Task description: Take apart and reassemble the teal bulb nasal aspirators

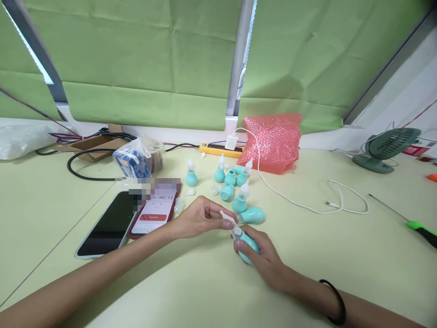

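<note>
On the head camera, just below frame centre, I see the right hand (264, 260) clasped around a teal bulb (248, 244), while the left hand (198, 218) pinches its clear tip (227, 217). More bulbs (235, 184) stand just above (one lies flat), with two phones (112, 223) at left.

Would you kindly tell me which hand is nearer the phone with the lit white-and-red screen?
Left. The left hand, pinching a clear plastic nozzle, sits just right of the lit phone; the right hand, gripping a teal rubber bulb, is farther right and nearer the camera.
</note>
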`<state>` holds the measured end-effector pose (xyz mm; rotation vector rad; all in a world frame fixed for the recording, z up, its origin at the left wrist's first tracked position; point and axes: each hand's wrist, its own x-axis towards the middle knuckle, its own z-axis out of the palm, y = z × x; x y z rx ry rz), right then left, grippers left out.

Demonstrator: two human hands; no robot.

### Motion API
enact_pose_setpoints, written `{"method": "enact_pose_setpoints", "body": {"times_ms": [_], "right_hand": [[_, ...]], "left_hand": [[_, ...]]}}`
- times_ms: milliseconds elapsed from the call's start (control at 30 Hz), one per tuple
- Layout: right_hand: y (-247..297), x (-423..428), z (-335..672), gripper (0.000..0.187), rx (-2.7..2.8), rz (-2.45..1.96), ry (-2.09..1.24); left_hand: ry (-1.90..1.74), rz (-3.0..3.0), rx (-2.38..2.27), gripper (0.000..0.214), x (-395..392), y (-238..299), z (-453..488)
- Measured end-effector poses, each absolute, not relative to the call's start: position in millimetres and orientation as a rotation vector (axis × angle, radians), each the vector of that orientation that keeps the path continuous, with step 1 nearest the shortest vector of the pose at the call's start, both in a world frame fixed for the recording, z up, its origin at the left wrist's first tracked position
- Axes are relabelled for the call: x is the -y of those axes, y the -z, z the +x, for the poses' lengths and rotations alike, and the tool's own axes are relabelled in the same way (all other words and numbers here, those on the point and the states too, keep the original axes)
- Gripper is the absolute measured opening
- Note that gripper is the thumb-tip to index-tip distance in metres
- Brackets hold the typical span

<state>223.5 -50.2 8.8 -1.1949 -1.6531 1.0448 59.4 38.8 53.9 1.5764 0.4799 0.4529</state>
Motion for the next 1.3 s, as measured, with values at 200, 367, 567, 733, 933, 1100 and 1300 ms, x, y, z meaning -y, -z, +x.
{"method": "enact_pose_setpoints", "body": {"times_ms": [200, 367, 567, 733, 933, 1100, 1300], "right_hand": [[-12.5, 49.4, 224.9, 0.026, 1.653, -1.110, -1.163], [-12.1, 50.6, 222.6, 0.025, 1.611, -1.036, -1.189], [-13.3, 52.2, 222.9, 0.022, 1.630, -1.048, -1.248], [-12.9, 53.2, 225.1, 0.025, 1.668, -1.003, -1.252], [-11.0, 52.4, 224.2, 0.027, 1.615, -0.958, -1.408], [-13.6, 52.3, 228.2, 0.026, 1.794, -1.022, -1.059], [-8.6, 37.0, 244.5, 0.022, 1.543, -1.101, -0.610]], "left_hand": [[-0.472, 1.552, -0.443, 0.024, -34.3, -52.9, 59.9], [-0.509, 1.578, -0.416, 0.026, -25.6, -58.9, 59.0], [-0.466, 1.682, -0.409, 0.020, -22.7, -65.5, 57.6], [-0.414, 1.548, -0.344, 0.017, -25.7, -60.1, 56.5], [-0.379, 1.472, -0.325, 0.020, -25.1, -55.1, 56.8], [-0.391, 1.729, -0.333, 0.029, -17.5, -64.8, 57.0], [-0.471, 2.262, -0.679, 0.037, -37.9, -90.6, 36.4]]}}
